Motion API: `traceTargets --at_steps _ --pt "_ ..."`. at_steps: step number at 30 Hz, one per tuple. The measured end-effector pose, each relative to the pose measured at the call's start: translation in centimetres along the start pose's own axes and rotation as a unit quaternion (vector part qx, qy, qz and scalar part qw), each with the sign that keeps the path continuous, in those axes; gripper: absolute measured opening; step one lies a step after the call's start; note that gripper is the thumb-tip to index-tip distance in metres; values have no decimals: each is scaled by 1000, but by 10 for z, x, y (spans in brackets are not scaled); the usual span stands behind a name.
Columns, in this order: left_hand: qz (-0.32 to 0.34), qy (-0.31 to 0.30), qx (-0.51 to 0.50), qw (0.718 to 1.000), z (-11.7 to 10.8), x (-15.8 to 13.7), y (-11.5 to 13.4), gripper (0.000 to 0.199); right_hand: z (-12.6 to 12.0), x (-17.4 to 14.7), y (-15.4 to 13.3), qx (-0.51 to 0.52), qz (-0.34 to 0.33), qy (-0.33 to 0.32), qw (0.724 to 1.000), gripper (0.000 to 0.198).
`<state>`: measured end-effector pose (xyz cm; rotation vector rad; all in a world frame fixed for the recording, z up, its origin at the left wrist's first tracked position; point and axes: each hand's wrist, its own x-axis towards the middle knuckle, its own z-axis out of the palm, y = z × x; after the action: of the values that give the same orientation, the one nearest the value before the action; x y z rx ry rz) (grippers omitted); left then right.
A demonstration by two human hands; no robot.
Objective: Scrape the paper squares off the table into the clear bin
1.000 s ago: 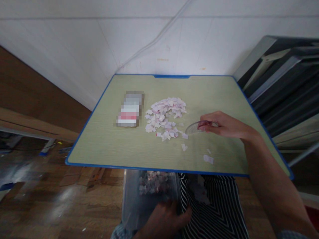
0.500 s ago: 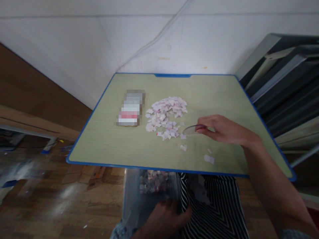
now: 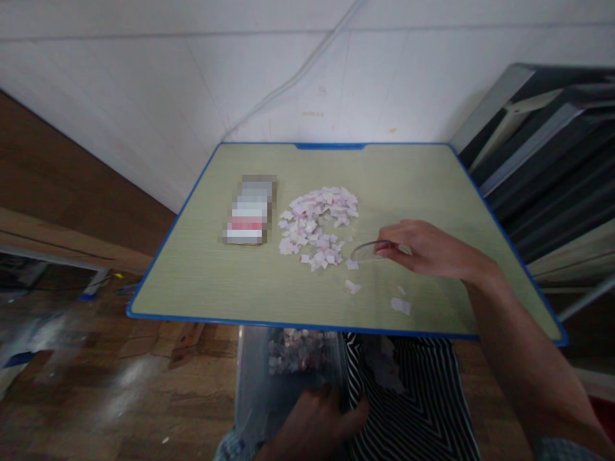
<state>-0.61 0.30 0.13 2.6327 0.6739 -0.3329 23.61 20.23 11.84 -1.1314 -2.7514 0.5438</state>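
My right hand is closed in a pinch on a thin, clear, curved piece of plastic, perhaps a disc or lid. The plastic's left edge is beside the right side of a pile of small white paper scraps. Below the table's front edge, my left hand grips the near right rim of a clear plastic box; its fingertips are partly hidden in shadow. Inside the box lie many small pieces. A few loose scraps are on the table near my right forearm.
The light green tabletop has a blue edge and stands against a white wall. A pixelated rectangular object lies left of the pile. Folded dark panels lean at the right. Striped black-and-white fabric covers my lap.
The view has shifted slightly. Both hands keep nearly the same place, the right with the clear plastic beside the pile; the scraps look the same.
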Motion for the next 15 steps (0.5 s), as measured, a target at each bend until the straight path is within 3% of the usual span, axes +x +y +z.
traceTargets --at_steps 6,12,15 --pt "5 -5 -9 1000 1 1 0 53 0 1 2 11 19 6 1000 26" --pt "3 -20 -13 1000 -2 1 -1 53 -2 -1 5 -28 80 26 996 26" --pt "1 -14 -11 1000 -2 1 -1 56 -4 -3 6 -17 68 8 998 28"
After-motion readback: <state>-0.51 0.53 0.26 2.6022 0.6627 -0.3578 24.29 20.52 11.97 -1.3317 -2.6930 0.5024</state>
